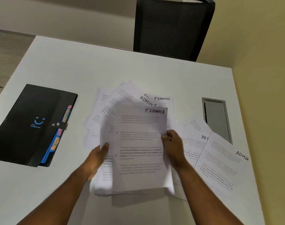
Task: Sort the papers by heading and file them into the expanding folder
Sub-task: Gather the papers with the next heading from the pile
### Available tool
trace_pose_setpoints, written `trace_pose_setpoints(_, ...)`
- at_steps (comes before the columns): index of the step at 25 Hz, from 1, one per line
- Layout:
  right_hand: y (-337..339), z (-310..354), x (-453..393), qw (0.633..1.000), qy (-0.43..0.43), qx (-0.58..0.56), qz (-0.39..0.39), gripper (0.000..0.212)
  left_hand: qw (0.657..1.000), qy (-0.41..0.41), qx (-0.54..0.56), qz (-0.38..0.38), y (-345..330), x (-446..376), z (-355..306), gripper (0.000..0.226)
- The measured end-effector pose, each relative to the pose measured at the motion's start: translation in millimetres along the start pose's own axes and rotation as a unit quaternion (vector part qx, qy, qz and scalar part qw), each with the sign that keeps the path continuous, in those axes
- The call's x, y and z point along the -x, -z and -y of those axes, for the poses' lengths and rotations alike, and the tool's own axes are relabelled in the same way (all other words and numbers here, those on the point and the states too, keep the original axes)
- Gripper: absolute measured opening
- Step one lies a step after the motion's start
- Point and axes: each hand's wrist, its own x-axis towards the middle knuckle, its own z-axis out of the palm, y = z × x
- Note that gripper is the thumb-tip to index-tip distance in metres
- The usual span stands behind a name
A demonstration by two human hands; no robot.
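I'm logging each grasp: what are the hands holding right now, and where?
Both hold the FINANCE sheet by its side edges: left hand at the left edge, right hand pinching the right edge near mid-height.

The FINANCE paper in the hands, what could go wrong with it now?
1. The FINANCE sheet is held only at its edges by the left hand and right hand, so it might bend or slip.
2. ADMIN sheets lie close on the right, and the middle pile mixes headings, so it could land in the wrong group.
3. The expanding folder looks strapped shut, so filing must wait.
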Motion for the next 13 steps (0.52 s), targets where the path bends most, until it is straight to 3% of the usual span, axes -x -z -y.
trace_pose_setpoints(4, -35.2, -31.5, 24.7, 0.997, -0.068, -0.025, -0.006, 0.015, 0.999, -0.004, 0.009, 0.033, -1.9, 5.4, -6.2, 0.084)
trace_pose_setpoints(9, -57.9, -32.2, 35.0, 0.996, -0.08, 0.032, -0.004, 0.015, 0.999, -0.022, -0.001, 0.024, 1.6, -7.6, 5.9, 0.039)
trace_pose_setpoints(11, -60.9, -26.8, 35.0, 0.995, -0.052, 0.08, 0.012, 0.018, 1.0, -0.013, -0.016, 0.011, 2.8, -13.0, 11.2, 0.026)
trace_pose_setpoints(13, -56.8, -20.7, 19.6, 0.992, -0.01, 0.123, -0.03, 0.025, 1.0, 0.003, -0.014, -0.001, 3.9, -17.5, 14.7, 0.021)
